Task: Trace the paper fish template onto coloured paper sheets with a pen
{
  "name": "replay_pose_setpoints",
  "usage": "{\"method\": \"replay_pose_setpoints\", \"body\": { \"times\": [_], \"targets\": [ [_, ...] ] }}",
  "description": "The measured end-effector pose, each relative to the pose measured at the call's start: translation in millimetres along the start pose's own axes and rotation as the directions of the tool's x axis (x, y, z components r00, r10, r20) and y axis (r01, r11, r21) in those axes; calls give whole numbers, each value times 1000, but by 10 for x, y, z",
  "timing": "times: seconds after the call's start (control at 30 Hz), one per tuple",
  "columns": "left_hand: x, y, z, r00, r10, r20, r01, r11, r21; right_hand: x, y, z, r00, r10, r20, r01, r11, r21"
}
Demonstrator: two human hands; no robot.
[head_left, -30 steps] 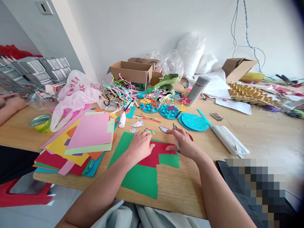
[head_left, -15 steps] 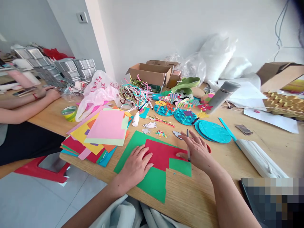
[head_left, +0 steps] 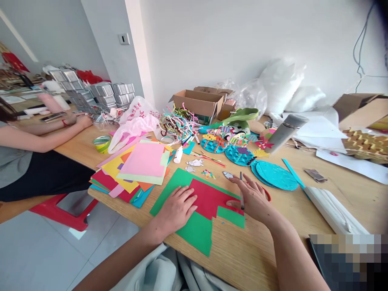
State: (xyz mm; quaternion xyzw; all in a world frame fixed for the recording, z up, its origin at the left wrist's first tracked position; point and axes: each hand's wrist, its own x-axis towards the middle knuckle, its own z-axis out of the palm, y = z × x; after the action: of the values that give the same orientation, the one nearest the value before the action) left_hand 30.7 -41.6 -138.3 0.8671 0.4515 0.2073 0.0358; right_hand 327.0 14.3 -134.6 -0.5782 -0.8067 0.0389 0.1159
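Observation:
My left hand (head_left: 177, 208) lies flat with fingers stretched on a red paper piece (head_left: 209, 198) that rests on a green sheet (head_left: 194, 230) at the table's near edge. My right hand (head_left: 253, 198) presses the red piece's right side with its fingertips while a thin pen (head_left: 241, 190) is held between its fingers. Red scissor handles (head_left: 266, 194) peek out just behind that hand.
A stack of coloured paper (head_left: 136, 169) lies to the left, with a glue bottle (head_left: 178, 154), paper fish cut-outs (head_left: 195, 163) and teal paper plates (head_left: 274, 174) behind. Another person's arms (head_left: 45, 135) rest on the table at far left. A grey flask (head_left: 285, 129) and cardboard boxes (head_left: 197, 103) stand farther back.
The view has swung left, showing more of the other person. My left hand has slid back toward me along the red piece; my right hand stays on its right side.

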Motion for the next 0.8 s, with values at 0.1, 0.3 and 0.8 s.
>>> {"method": "replay_pose_setpoints", "body": {
  "times": [0.1,0.3,0.8],
  "targets": [
    [-4,9,-5,1000,-2,-14,2,1000,-2,10,-17,-1,1000,6,-17,-6,1000,-6],
    [-16,24,-12,999,-5,-32,4,1000,-9,31,4,76,1000,-16,-26,16,1000,-13],
    [-38,-7,-282,993,-20,-117,23,999,23,84,-140,-137,852,-112,-512,204,971,126]
  ]
}}
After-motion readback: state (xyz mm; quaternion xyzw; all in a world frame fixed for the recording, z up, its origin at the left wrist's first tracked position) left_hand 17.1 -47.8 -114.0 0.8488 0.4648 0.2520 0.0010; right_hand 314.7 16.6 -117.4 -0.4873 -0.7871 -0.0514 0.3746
